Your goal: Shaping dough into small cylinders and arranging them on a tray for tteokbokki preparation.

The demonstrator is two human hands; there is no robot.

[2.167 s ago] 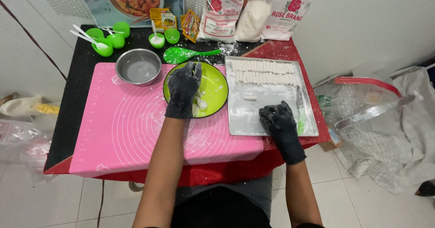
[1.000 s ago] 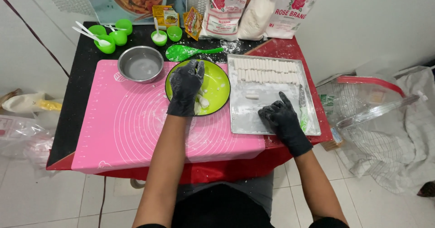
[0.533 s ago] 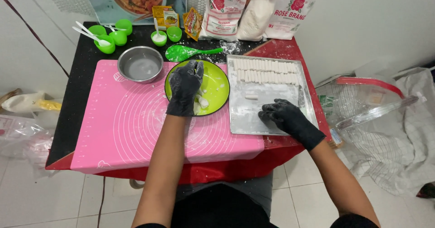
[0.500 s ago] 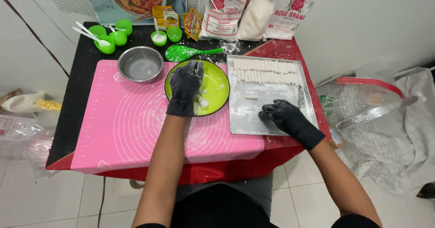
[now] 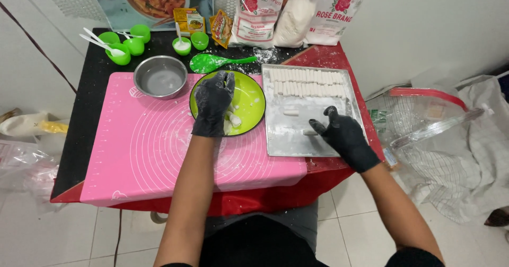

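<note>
In the head view, the left hand (image 5: 213,103), in a black glove, lies over the green plate (image 5: 253,100), which stands near the middle of the table, half on the pink mat (image 5: 143,150). Its fingers are spread flat and point to the far edge; they close on nothing that I can see, and a few white dough lumps (image 5: 234,119) lie on the plate just beside its palm. The right hand (image 5: 342,134), also in a black glove, is over the metal tray (image 5: 281,139) at the right side of the table. Its fingers are bent down to a small white dough stick (image 5: 309,132) on the tray floor, near the tray's front edge; I cannot tell if they pinch it or only touch it. A row of white dough sticks (image 5: 306,82) lies along the far edge of the tray, and one loose piece (image 5: 290,110) lies alone at the tray's middle. A steel bowl (image 5: 160,76) stands at the far edge of the mat, left of the plate. A green spoon (image 5: 212,62) lies behind the plate. Small green cups (image 5: 130,43) stand at the far left corner of the table, and flour bags (image 5: 297,10) stand along the far edge.
</note>
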